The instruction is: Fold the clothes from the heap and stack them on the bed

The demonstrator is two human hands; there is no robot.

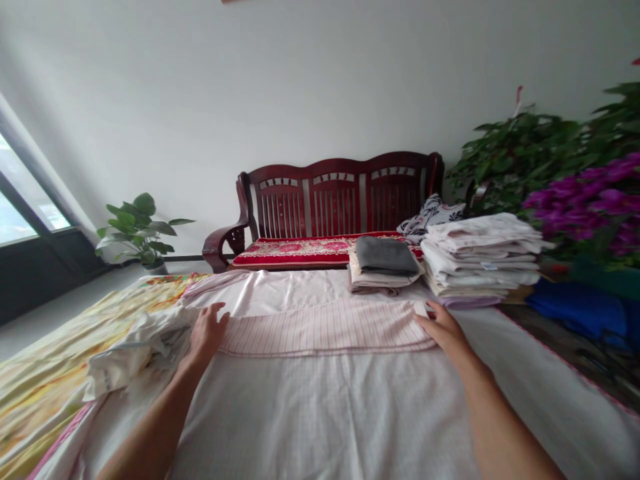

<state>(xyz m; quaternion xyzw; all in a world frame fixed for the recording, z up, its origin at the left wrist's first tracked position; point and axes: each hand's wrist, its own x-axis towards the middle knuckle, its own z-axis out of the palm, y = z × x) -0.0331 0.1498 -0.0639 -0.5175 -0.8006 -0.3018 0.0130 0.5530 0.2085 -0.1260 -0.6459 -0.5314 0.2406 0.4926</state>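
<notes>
A long strip of folded white cloth with thin pink stripes (pixel 330 328) lies crosswise on the white sheet in front of me. My left hand (pixel 207 328) is at its left end, fingers curled over the edge. At the opposite end, my right hand (pixel 443 327) holds the right corner between thumb and fingers. The cloth looks flat and stretched between both hands. Beside my left wrist is a crumpled heap of white cloth (pixel 133 350).
Behind the striped cloth sits a small folded pile topped by a dark grey piece (pixel 385 255). A taller stack of folded whitish cloths (pixel 483 260) stands to its right. Farther back is a red wooden bench (pixel 330 203). Purple flowers (pixel 595 200) and a potted plant (pixel 143 230) flank it.
</notes>
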